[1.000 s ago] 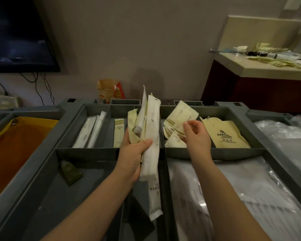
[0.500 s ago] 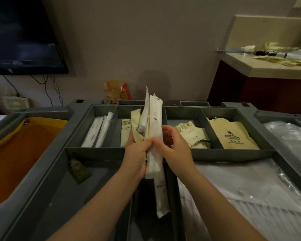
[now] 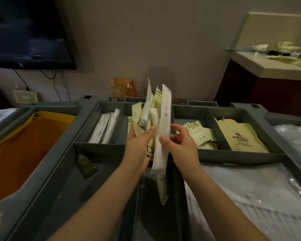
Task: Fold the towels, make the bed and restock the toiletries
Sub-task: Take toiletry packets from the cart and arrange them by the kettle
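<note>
My left hand grips a bundle of toiletry packets, cream and white, held upright above the grey cart tray. My right hand pinches a long white packet at the right side of that bundle, thumb in front and fingers behind. More cream sachets lie in the middle-right compartment. A tan bag with dark print fills the right compartment. Two long white packets lie in the left compartment.
A small dark green tube lies in the near-left compartment. An orange laundry bag hangs at the left. Plastic-wrapped white items fill the right. A counter with used toiletries stands far right; a TV hangs on the wall.
My right hand left the sachet compartment, came to the bundle and now pinches the long white packet. The bundle has risen slightly and holds more cream packets.
</note>
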Demonstrator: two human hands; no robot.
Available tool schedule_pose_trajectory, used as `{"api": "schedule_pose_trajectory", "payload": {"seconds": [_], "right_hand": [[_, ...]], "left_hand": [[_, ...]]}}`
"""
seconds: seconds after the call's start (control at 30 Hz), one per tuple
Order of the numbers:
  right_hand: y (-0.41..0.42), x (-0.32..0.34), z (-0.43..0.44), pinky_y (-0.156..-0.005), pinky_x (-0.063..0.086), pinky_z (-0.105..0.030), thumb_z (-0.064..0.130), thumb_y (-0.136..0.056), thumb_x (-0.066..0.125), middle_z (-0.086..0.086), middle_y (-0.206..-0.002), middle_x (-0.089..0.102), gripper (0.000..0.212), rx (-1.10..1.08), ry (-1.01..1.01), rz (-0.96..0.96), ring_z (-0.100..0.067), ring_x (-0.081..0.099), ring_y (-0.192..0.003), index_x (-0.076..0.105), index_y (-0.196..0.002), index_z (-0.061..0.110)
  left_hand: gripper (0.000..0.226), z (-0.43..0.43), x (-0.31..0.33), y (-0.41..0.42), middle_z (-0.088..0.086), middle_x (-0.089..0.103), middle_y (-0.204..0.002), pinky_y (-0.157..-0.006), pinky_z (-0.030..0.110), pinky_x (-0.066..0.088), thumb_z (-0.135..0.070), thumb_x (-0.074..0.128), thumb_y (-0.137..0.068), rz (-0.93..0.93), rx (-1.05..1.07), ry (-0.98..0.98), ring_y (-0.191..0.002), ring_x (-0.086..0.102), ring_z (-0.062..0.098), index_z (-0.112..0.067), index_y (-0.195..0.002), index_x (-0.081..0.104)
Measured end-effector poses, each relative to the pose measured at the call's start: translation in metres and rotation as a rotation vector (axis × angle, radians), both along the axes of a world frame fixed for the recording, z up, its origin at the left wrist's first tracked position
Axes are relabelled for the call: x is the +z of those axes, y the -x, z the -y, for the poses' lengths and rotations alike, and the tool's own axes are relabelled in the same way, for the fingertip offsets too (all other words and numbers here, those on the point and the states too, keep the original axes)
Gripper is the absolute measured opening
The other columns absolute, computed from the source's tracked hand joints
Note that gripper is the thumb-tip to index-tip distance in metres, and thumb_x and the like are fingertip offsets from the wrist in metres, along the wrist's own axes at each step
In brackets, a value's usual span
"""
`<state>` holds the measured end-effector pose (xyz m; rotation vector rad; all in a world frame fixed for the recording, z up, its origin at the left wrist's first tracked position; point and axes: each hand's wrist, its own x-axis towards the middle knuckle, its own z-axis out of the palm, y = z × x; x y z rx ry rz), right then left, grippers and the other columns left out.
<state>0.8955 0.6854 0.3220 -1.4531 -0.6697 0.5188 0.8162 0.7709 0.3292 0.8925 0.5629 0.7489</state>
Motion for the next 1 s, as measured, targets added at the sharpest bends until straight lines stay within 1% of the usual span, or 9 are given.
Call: {"api": "schedule_pose_trajectory", "payload": {"seconds": [0.13,0.27,0.37,0.6,0.67,0.77,0.83,0.9,1.0], "right_hand": [[0.010,0.017,-0.023,-0.067,0.057,-0.024,0.016,-0.087,0.066,0.006,-0.098,0.066,0.033,-0.042,-0.022,0.030,-0.008,0.068,-0.084,0.048,-0.106,0.037],[0.018,0.035,-0.068,-0.066,0.055,-0.026,0.020,-0.090,0.063,0.006,-0.099,0.061,0.020,-0.037,-0.010,0.028,-0.010,0.063,-0.086,0.053,-0.103,0.031],[0.029,0.035,-0.113,-0.067,0.048,-0.020,0.023,-0.093,0.059,0.009,-0.099,0.061,0.010,-0.002,0.080,0.060,-0.006,0.058,-0.088,0.061,-0.101,0.027],[0.054,0.006,-0.193,-0.084,0.051,-0.027,0.027,-0.095,0.055,0.010,-0.110,0.059,0.026,0.020,0.263,0.117,-0.005,0.056,-0.094,0.059,-0.121,0.026],[0.060,-0.004,-0.207,-0.090,0.048,-0.034,0.035,-0.097,0.050,0.009,-0.112,0.061,0.026,0.019,0.402,0.242,-0.009,0.056,-0.098,0.059,-0.120,0.029],[0.067,-0.022,-0.213,-0.097,0.036,-0.041,0.037,-0.098,0.042,0.004,-0.114,0.060,0.026,0.055,0.818,0.734,-0.021,0.048,-0.114,0.065,-0.110,0.033],[0.071,-0.027,-0.211,-0.104,0.026,-0.045,0.030,-0.097,0.045,0.007,-0.122,0.057,0.024,0.079,0.908,0.985,-0.021,0.039,-0.124,0.065,-0.110,0.032],[0.073,-0.026,-0.208,-0.111,0.017,-0.048,0.030,-0.097,0.046,0.009,-0.131,0.054,0.025,0.082,0.905,1.035,-0.019,0.033,-0.131,0.063,-0.115,0.031],[0.074,-0.027,-0.209,-0.114,0.009,-0.050,0.033,-0.099,0.043,0.008,-0.136,0.050,0.029,0.065,0.898,0.975,-0.017,0.029,-0.137,0.058,-0.124,0.031]], "left_hand": [[0.045,-0.025,0.010,0.019,0.008,0.068,-0.113,-0.078,0.047,0.057,-0.005,0.057,-0.090,0.002,0.091,-0.027,-0.099,0.068,0.026,-0.025,-0.130,0.052],[0.041,-0.073,0.026,0.056,0.016,0.066,-0.107,-0.057,0.031,0.057,0.000,0.056,-0.089,0.016,0.217,-0.030,-0.075,0.068,0.020,-0.014,-0.127,0.053],[0.044,-0.119,0.032,0.094,0.014,0.064,-0.110,-0.052,0.027,0.054,-0.004,0.058,-0.089,-0.002,0.323,0.006,-0.077,0.066,0.017,-0.015,-0.131,0.050],[0.048,-0.177,0.023,0.152,0.009,0.061,-0.094,-0.051,0.024,0.054,-0.003,0.054,-0.092,-0.035,0.341,-0.030,-0.068,0.063,0.015,-0.007,-0.138,0.043],[0.047,-0.182,0.019,0.157,0.009,0.061,-0.096,-0.051,0.023,0.055,0.000,0.053,-0.091,-0.025,0.334,-0.018,-0.070,0.063,0.015,-0.008,-0.137,0.044],[0.043,-0.188,0.016,0.160,0.009,0.062,-0.097,-0.050,0.023,0.055,0.002,0.053,-0.091,-0.026,0.327,0.018,-0.073,0.063,0.017,-0.014,-0.131,0.048],[0.041,-0.193,0.014,0.159,0.013,0.062,-0.103,-0.049,0.023,0.054,0.001,0.053,-0.091,-0.027,0.306,0.042,-0.074,0.063,0.017,-0.014,-0.129,0.048],[0.044,-0.195,0.010,0.156,0.017,0.062,-0.111,-0.050,0.024,0.053,0.001,0.054,-0.091,-0.015,0.271,0.062,-0.077,0.064,0.018,-0.013,-0.132,0.048],[0.046,-0.193,0.005,0.152,0.018,0.062,-0.115,-0.052,0.025,0.053,-0.001,0.055,-0.090,-0.007,0.205,0.086,-0.082,0.065,0.019,-0.016,-0.133,0.047]]}}
